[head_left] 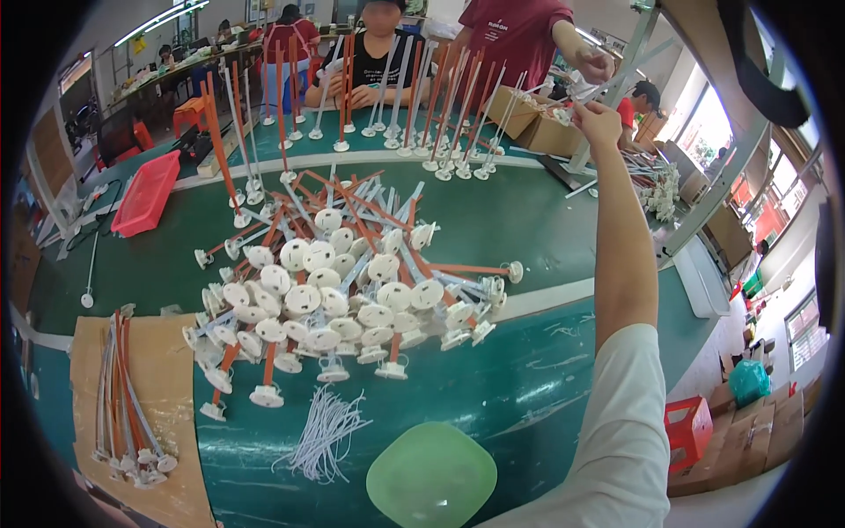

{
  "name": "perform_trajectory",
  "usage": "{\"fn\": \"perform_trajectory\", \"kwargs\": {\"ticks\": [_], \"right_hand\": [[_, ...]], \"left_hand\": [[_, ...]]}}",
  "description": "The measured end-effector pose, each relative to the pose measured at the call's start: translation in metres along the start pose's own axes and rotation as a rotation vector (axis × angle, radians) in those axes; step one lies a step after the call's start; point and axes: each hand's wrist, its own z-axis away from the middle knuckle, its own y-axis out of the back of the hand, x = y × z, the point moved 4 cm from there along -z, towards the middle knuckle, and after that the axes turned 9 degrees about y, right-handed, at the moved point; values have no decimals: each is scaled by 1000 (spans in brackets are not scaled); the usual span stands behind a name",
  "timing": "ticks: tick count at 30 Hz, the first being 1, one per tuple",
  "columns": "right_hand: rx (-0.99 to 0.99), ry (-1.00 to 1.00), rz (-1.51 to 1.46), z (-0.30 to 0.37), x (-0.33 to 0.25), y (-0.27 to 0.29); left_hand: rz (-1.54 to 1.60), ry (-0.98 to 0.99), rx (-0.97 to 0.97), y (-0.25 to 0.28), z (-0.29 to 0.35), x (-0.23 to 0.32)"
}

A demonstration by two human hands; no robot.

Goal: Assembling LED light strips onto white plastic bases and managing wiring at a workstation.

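Note:
My right arm stretches up and far to the right over the table. My right hand (pixel 598 123) is closed, its fingertips pinched around something small and whitish that I cannot make out. Just above it is the hand (pixel 595 67) of a person in a dark red shirt, close to the same spot. My left hand is out of view. In front of me lies a big pile of orange and grey strips with white round discs (pixel 304 299) on their ends. Nearer sits a bunch of thin white ties (pixel 324 436), beside a pale green rounded-square plastic piece (pixel 431 475).
A bundle of strips (pixel 128 396) lies on a cardboard sheet (pixel 176 422) at left. Several upright strips on white bases (pixel 458 167) stand along the far side. A red basket (pixel 148 194) is far left, an open carton (pixel 537 123) far right. People sit and stand beyond.

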Motion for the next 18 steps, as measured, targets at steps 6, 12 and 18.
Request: {"fn": "perform_trajectory", "kwargs": {"ticks": [6,12,18], "right_hand": [[29,-24,-30,0,-9,-24],[-5,35,167,-6,-2,-53],[118,63,503,-16,-10,-32]], "left_hand": [[-409,13,-110,22,31,-29],[-788,424,-79,7,22,-35],[-900,368,-144,7,25,-35]]}}
